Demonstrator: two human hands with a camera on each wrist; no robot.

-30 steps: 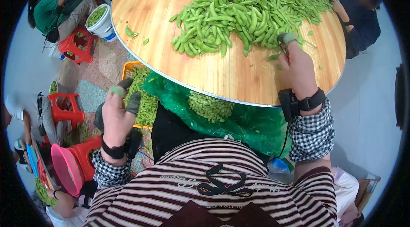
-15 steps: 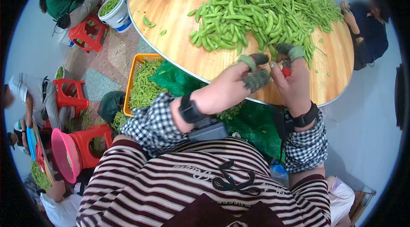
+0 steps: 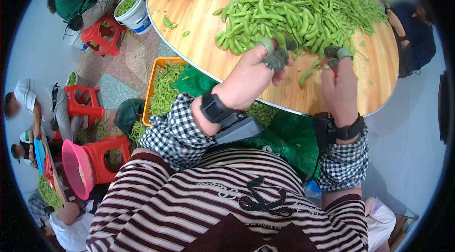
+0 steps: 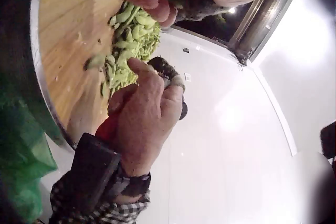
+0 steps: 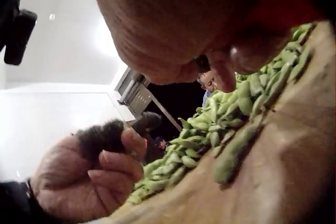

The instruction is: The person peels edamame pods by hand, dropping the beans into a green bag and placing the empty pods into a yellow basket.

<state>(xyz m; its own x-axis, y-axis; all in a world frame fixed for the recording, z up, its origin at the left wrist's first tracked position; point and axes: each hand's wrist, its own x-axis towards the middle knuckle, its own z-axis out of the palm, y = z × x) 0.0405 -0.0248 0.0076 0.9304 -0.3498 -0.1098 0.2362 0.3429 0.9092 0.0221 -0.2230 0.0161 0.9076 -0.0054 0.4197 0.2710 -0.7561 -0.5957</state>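
Observation:
My left hand (image 3: 249,74), with dark green covers on its thumb and forefinger, is at the near edge of the heap of green soybean pods (image 3: 270,20). It pinches a soybean pod (image 3: 280,40) between those covered fingertips. To its right my right hand (image 3: 340,84) bends over the round wooden table (image 3: 279,93), its fingers curled round a red-handled tool (image 4: 107,128) that is mostly hidden in the palm. A single pod (image 3: 305,77) lies on the wood between both hands; the right wrist view has this pod (image 5: 236,153) just below the right hand.
Below the table edge hangs a green plastic bag (image 3: 289,133). An orange crate (image 3: 152,91) of pods stands on the floor to the left, with a white bucket (image 3: 140,20) and red stools (image 3: 102,36) beyond. Another person (image 3: 417,39) sits across at the right.
My left hand has swung from over the crate to the table, beside the right hand, and then up to the heap. The right hand has drawn away from it, leaving a pod between them.

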